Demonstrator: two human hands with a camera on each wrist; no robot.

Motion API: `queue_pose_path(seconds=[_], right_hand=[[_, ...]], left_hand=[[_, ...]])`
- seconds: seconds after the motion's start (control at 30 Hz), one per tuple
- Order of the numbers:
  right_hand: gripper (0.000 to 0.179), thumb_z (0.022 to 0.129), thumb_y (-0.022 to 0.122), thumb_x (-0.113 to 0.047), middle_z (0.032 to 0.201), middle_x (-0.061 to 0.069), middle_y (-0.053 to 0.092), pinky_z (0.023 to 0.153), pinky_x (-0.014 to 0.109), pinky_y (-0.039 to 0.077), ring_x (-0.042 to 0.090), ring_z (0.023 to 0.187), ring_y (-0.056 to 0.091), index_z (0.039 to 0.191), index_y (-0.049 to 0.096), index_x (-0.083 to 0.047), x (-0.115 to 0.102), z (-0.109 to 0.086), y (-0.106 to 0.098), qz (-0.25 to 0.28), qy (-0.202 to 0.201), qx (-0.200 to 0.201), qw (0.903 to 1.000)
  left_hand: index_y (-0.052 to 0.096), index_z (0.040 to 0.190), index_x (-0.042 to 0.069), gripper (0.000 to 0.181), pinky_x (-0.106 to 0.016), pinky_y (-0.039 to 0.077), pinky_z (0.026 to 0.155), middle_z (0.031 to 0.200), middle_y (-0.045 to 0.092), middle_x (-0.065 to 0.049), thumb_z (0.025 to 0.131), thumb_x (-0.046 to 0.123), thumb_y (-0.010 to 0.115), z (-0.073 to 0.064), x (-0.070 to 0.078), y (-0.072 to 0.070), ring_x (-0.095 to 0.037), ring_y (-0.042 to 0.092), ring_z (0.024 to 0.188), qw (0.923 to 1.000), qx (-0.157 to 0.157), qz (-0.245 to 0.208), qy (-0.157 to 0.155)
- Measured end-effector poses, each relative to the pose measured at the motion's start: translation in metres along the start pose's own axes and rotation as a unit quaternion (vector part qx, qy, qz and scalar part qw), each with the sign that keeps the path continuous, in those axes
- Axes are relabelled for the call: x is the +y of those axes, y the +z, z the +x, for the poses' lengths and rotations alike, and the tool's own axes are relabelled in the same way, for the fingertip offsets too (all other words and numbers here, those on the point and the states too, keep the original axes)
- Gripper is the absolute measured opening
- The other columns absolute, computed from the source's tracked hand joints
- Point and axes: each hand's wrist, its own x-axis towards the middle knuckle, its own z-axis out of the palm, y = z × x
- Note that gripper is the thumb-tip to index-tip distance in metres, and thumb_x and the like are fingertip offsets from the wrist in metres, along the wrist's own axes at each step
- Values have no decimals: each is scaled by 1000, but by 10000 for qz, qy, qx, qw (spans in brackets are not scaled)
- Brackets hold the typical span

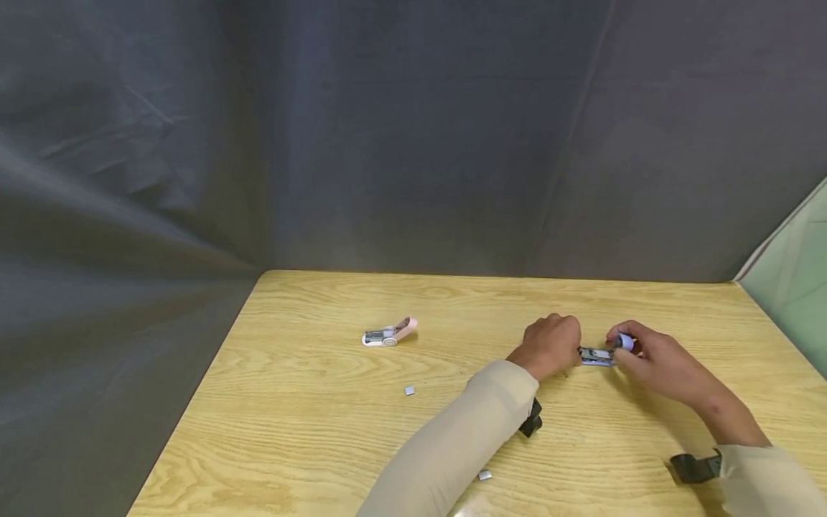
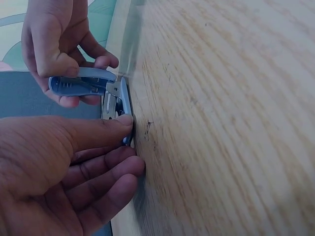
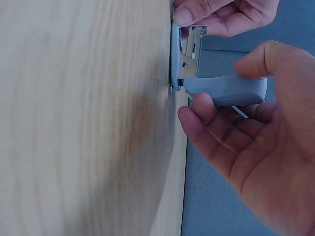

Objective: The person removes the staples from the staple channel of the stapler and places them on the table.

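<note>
A blue stapler [image 1: 597,361] lies on the table at the right, its top cover swung up about square to the base. My right hand [image 1: 665,362] pinches that raised cover [image 3: 226,90] between thumb and fingers. At the other end, my left hand [image 1: 550,346] pinches the stapler's base [image 2: 126,101], thumb on the near side. Between the two hands the metal staple channel [image 3: 193,49] is exposed. In the head view the left hand hides part of the base.
A pink and white stapler [image 1: 390,334], also opened up, stands on the wooden table [image 1: 310,416] left of the hands. One small silvery staple block [image 1: 410,390] lies nearer, and another silvery piece [image 1: 485,475] is beside the left sleeve. Dark sheeting [image 1: 413,143] hangs behind the table.
</note>
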Motion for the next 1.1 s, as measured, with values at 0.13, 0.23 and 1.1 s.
queue_pose_path(seconds=[0.13, 0.23, 1.1], right_hand=[[20, 104, 54, -8, 87, 7, 61, 54, 29, 41, 10, 66, 50, 119, 63, 3, 2, -3, -5, 135, 447, -129, 9988], [24, 105, 52, -7, 82, 8, 61, 51, 29, 40, 12, 62, 48, 123, 62, 6, 3, -4, -8, 285, 621, -234, 9974], [11, 97, 64, 2, 87, 14, 72, 51, 28, 41, 14, 62, 55, 104, 71, 7, -40, 3, 2, -1183, 16, 1182, 9859]], left_hand=[[68, 68, 24, 28, -26, 41, 57, 66, 56, 11, 92, 30, 81, 0, 0, -1, -7, 45, 66, 9999, -56, 34, 77], [68, 68, 24, 29, -26, 43, 59, 68, 57, 11, 93, 30, 80, 0, -1, -2, -6, 47, 68, 9998, -139, 48, 92], [69, 73, 23, 23, -23, 45, 57, 65, 57, 13, 90, 29, 84, -4, 0, -1, -2, 52, 57, 9999, -145, 36, 42]])
